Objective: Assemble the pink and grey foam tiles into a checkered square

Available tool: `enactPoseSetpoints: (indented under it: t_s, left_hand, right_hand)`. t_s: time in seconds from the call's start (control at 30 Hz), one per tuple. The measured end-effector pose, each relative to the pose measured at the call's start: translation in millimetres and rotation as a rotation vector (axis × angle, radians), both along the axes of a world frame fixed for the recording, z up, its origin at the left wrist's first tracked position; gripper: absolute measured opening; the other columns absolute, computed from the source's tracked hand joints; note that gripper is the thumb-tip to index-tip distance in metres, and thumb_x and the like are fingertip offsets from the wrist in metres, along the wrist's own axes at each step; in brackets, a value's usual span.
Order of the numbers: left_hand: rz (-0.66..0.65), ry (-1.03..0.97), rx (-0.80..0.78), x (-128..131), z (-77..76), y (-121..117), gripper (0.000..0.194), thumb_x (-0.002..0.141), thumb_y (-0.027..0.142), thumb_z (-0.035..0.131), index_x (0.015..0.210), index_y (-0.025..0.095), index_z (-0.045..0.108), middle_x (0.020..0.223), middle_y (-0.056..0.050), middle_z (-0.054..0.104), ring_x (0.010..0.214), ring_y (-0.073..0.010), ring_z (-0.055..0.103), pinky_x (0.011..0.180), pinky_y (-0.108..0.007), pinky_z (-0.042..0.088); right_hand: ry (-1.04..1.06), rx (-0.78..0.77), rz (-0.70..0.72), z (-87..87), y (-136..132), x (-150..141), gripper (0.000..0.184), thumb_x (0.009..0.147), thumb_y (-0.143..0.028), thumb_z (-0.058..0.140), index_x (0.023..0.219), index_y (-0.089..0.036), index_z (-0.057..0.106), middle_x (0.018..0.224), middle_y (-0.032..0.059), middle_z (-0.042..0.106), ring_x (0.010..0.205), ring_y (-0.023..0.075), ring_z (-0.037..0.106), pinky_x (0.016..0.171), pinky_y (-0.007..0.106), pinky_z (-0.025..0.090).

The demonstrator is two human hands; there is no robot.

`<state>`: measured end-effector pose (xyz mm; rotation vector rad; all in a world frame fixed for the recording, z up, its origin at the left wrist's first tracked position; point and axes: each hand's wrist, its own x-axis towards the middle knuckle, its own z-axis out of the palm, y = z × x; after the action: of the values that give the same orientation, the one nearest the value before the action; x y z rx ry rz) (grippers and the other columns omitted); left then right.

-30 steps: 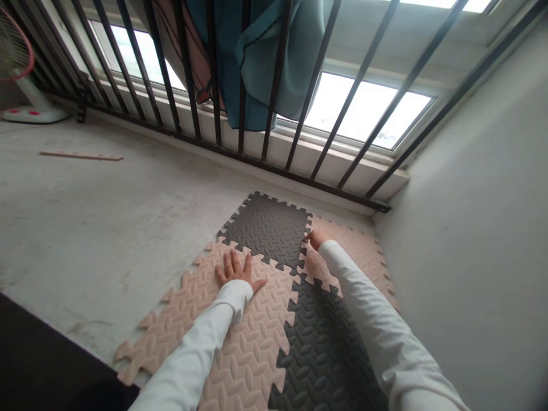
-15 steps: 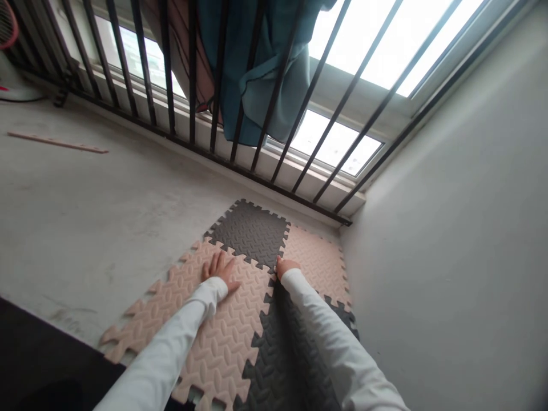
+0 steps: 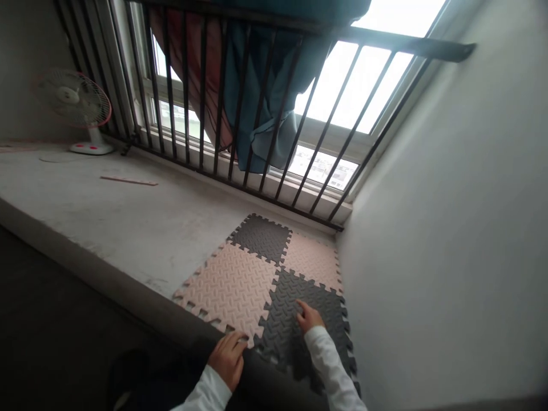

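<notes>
Four interlocking foam mat tiles lie joined in a square on a raised concrete ledge: a near pink tile [image 3: 231,287], a near dark grey tile [image 3: 299,319], a far dark grey tile [image 3: 262,237] and a far pink tile [image 3: 312,260]. My left hand [image 3: 228,359] rests over the ledge's front edge at the pink tile's near corner, fingers curled loosely. My right hand [image 3: 309,317] lies on the near grey tile with fingers extended, pressing down. Both arms wear white sleeves.
Black railing bars [image 3: 240,125] stand along the window behind the mats, with blue and reddish cloth [image 3: 257,103] hanging there. A white wall [image 3: 449,228] borders the mats on the right. A small fan [image 3: 79,108] and a wooden strip [image 3: 128,181] sit far left on the ledge.
The view has pulled back and both hands have drawn toward me: the left from the pink tile's middle to the ledge edge, the right from the far seam to the near grey tile.
</notes>
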<state>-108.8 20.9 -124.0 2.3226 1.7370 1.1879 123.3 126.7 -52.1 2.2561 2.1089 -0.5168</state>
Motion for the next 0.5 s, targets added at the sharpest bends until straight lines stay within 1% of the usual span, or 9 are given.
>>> enactPoseSetpoints:
  t_s: [0.03, 0.1, 0.13, 0.2, 0.27, 0.37, 0.43, 0.5]
  left_hand:
    - [-0.023, -0.003, -0.036, 1, 1.1, 0, 0.034, 0.065, 0.004, 0.035, 0.079, 0.022, 0.06, 0.091, -0.004, 0.062, 0.09, -0.0147, 0.053, 0.081, -0.028, 0.042]
    - [-0.025, 0.027, -0.12, 3, 4.6, 3, 0.034, 0.065, 0.004, 0.035, 0.079, 0.021, 0.061, 0.089, -0.004, 0.062, 0.089, -0.0157, 0.053, 0.079, -0.029, 0.042]
    - [-0.012, 0.053, -0.17, 5, 6.5, 5, 0.034, 0.065, 0.004, 0.036, 0.08, 0.021, 0.061, 0.088, -0.004, 0.062, 0.088, -0.0163, 0.053, 0.078, -0.029, 0.042]
    - [0.006, 0.108, -0.275, 10, 9.8, 7, 0.033, 0.065, 0.004, 0.037, 0.081, 0.02, 0.061, 0.088, -0.004, 0.062, 0.087, -0.0169, 0.053, 0.077, -0.029, 0.042]
    - [-0.005, 0.145, -0.358, 16, 11.4, 7, 0.031, 0.064, 0.004, 0.039, 0.08, 0.02, 0.061, 0.089, -0.004, 0.061, 0.087, -0.0167, 0.052, 0.079, -0.028, 0.041]
    - [-0.019, 0.111, -0.411, 20, 10.7, 5, 0.031, 0.063, 0.003, 0.041, 0.081, 0.02, 0.06, 0.093, -0.003, 0.059, 0.09, -0.0153, 0.051, 0.082, -0.025, 0.039]
    - [0.012, 0.044, -0.426, 18, 9.4, 3, 0.03, 0.067, 0.005, 0.04, 0.083, 0.019, 0.06, 0.092, -0.004, 0.059, 0.089, -0.0141, 0.052, 0.082, -0.024, 0.039]
    - [0.056, -0.008, -0.455, 15, 8.5, 3, 0.027, 0.069, 0.008, 0.039, 0.083, 0.018, 0.061, 0.089, -0.005, 0.059, 0.085, -0.0136, 0.053, 0.08, -0.024, 0.04]
  right_hand:
    - [-0.024, -0.012, -0.034, -4.3, -26, 10, 0.05, 0.071, -0.016, 0.04, 0.12, -0.021, 0.044, 0.091, 0.0066, 0.064, 0.087, 0.0175, 0.057, 0.074, 0.026, 0.041]
    - [-0.08, -0.017, -0.078, -12.0, -69, 26, 0.053, 0.07, -0.016, 0.041, 0.122, -0.023, 0.041, 0.1, 0.0077, 0.06, 0.093, 0.0189, 0.055, 0.074, 0.028, 0.041]
    - [-0.109, -0.014, -0.092, -15.0, -86, 32, 0.053, 0.069, -0.016, 0.042, 0.122, -0.024, 0.041, 0.103, 0.0078, 0.058, 0.095, 0.0195, 0.053, 0.073, 0.03, 0.041]
    - [-0.152, 0.016, -0.11, -19.2, -110, 42, 0.052, 0.068, -0.018, 0.044, 0.119, -0.028, 0.043, 0.105, 0.0075, 0.056, 0.097, 0.0203, 0.052, 0.072, 0.031, 0.041]
    - [-0.165, 0.076, -0.127, -20.8, -124, 51, 0.051, 0.067, -0.019, 0.046, 0.117, -0.029, 0.045, 0.106, 0.0076, 0.054, 0.097, 0.0208, 0.051, 0.072, 0.032, 0.04]
    - [-0.101, 0.192, -0.15, -19.5, -133, 62, 0.046, 0.064, -0.019, 0.049, 0.11, -0.027, 0.052, 0.106, 0.008, 0.054, 0.098, 0.022, 0.049, 0.073, 0.032, 0.039]
    - [0.033, 0.285, -0.152, -17.1, -135, 67, 0.034, 0.063, -0.019, 0.051, 0.095, -0.023, 0.06, 0.099, 0.0079, 0.056, 0.094, 0.0213, 0.051, 0.072, 0.031, 0.039]
    - [0.262, 0.377, -0.15, -14.4, -137, 66, 0.016, 0.062, -0.022, 0.052, 0.074, -0.02, 0.062, 0.081, 0.0055, 0.059, 0.079, 0.0178, 0.054, 0.068, 0.029, 0.04]
